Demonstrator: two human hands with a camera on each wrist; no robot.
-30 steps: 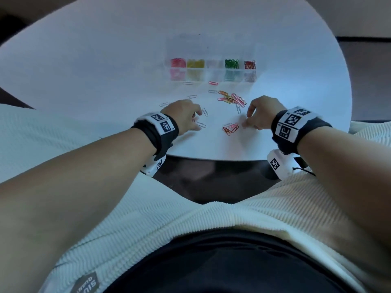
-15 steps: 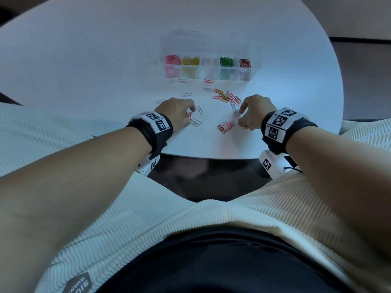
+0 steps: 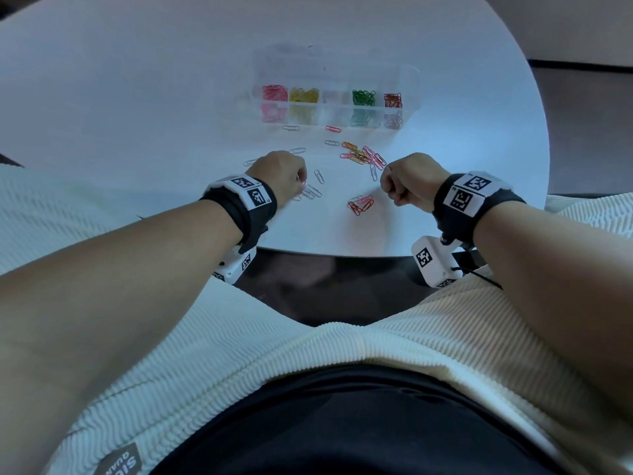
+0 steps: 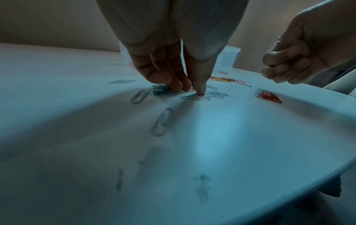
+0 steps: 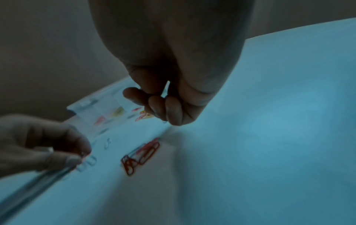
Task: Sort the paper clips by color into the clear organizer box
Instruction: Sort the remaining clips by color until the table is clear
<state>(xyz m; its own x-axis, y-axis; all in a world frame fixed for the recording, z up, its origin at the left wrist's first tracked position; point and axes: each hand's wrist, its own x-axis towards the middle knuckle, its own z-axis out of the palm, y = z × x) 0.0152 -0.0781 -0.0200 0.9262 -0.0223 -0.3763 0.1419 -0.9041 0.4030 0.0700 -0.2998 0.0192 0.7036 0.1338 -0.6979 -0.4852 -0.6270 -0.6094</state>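
Note:
The clear organizer box (image 3: 409, 80) stands at the back of the white table, holding pink (image 3: 274, 94), yellow (image 3: 303, 96), green (image 3: 363, 97) and red clips (image 3: 392, 100) in separate compartments. A mixed pile of clips (image 3: 363, 156) lies in front of it. My left hand (image 3: 303, 186) has its fingertips (image 4: 198, 89) down among white clips (image 3: 313, 192) and pinches a pinkish clip against the table. My right hand (image 3: 394, 190) hovers as a fist (image 5: 159, 109) above a small red and pink pile (image 3: 360, 204). No clip shows in it.
Single white clips (image 3: 291, 127) and one red clip (image 3: 333, 129) lie scattered between box and hands. The round white table (image 3: 137, 97) ends at its front edge just below both wrists. My lap in a cream top fills the foreground.
My right hand has lifted off the table beside the red and pink pile and curled into a fist. The left hand has stayed put, working its fingertips among the white clips.

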